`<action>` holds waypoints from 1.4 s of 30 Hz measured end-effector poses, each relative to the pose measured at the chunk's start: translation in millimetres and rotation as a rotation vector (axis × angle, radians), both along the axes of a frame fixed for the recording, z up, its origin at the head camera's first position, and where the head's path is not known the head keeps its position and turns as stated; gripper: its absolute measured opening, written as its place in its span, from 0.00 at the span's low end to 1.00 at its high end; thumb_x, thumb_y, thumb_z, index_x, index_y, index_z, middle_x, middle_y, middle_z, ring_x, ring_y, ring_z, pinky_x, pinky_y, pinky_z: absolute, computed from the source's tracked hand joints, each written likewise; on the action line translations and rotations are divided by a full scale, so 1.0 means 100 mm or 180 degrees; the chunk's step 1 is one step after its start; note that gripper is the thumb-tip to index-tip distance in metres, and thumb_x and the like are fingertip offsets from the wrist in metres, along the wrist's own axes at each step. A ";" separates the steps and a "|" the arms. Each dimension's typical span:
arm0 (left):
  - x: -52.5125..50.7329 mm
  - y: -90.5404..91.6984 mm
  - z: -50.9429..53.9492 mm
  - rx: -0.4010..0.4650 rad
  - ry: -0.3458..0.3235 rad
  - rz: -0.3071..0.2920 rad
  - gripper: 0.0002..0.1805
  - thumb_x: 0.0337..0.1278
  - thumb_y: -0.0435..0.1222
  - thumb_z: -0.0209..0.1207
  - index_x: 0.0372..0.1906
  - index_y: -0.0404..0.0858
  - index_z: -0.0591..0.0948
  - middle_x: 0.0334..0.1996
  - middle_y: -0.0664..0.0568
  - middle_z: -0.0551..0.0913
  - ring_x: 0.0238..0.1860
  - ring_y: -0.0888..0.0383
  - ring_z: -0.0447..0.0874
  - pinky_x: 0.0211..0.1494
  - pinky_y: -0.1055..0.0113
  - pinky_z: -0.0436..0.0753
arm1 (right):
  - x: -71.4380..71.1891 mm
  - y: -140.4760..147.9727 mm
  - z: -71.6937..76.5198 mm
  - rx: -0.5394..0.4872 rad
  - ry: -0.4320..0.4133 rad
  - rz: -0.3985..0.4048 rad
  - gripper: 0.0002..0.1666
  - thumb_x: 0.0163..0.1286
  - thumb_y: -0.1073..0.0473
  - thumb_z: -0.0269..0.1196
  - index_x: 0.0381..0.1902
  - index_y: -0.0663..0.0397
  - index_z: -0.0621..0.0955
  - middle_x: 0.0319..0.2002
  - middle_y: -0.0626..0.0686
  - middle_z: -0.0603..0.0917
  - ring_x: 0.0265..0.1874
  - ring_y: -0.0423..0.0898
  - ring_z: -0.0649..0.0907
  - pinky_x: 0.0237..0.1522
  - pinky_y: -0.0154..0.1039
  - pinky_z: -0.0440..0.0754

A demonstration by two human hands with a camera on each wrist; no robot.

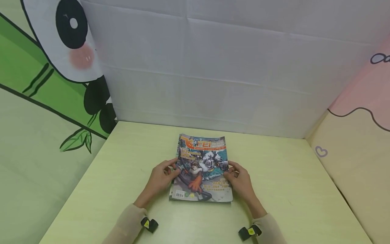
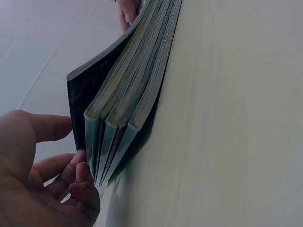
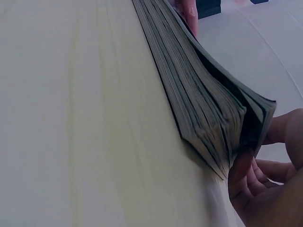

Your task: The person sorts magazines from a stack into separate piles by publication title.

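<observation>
A stack of several magazines [image 2: 124,99] lies on the table, its page edges showing in both wrist views. On top is a magazine [image 1: 203,169] with a colourful illustrated cover and orange title lettering. My left hand [image 1: 162,177] pinches the left edge of that top magazine, thumb on the cover and fingers beneath. At the opposite edge, my right hand [image 1: 242,181] pinches it the same way. In the wrist views the top magazine stands slightly apart from the ones below, with fingertips in the gap. The lower magazines' covers are mostly hidden.
The pale yellow table [image 1: 280,183] extends to both sides of the stack. Behind it rises a white cloth wall [image 1: 213,67]. Printed cloth panels with a green-and-black cartoon [image 1: 36,67] and a pink shape [image 1: 368,91] flank the table.
</observation>
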State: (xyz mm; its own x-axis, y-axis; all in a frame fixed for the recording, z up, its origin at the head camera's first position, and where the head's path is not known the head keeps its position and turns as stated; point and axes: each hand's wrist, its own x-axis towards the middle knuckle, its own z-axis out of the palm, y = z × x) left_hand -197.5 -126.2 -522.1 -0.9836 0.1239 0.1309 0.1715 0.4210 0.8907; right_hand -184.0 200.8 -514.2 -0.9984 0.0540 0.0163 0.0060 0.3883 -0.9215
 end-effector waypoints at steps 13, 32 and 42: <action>0.03 0.03 0.13 -0.0111 -0.0018 -0.0082 0.32 0.65 0.26 0.71 0.73 0.26 0.80 0.46 0.45 0.91 0.34 0.59 0.81 0.31 0.72 0.75 | 0.01 0.04 0.03 -0.0278 0.0009 0.0137 0.31 0.79 0.71 0.66 0.77 0.67 0.76 0.46 0.60 0.82 0.19 0.37 0.70 0.21 0.32 0.69; 0.14 0.34 0.23 0.0277 -0.0011 -0.0042 0.36 0.62 0.20 0.68 0.77 0.29 0.77 0.52 0.39 0.87 0.47 0.43 0.95 0.45 0.63 0.93 | 0.10 0.26 0.09 -0.0592 0.0111 0.0115 0.31 0.82 0.74 0.61 0.79 0.66 0.75 0.47 0.61 0.81 0.27 0.37 0.78 0.29 0.31 0.77; 0.17 0.57 0.26 0.0499 0.0010 -0.0155 0.38 0.64 0.19 0.68 0.79 0.30 0.75 0.52 0.39 0.85 0.46 0.44 0.95 0.37 0.69 0.90 | 0.14 0.50 0.12 -0.0483 0.0386 0.0137 0.30 0.83 0.73 0.60 0.80 0.66 0.74 0.47 0.61 0.80 0.32 0.38 0.79 0.34 0.30 0.78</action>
State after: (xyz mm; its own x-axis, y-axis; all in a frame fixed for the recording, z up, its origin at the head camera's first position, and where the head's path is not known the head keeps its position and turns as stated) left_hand -180.7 -69.3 -496.1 -0.9765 0.1491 0.1555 0.1913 0.2680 0.9442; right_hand -169.7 251.3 -502.3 -0.9911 0.0223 0.1315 -0.1223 0.2423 -0.9625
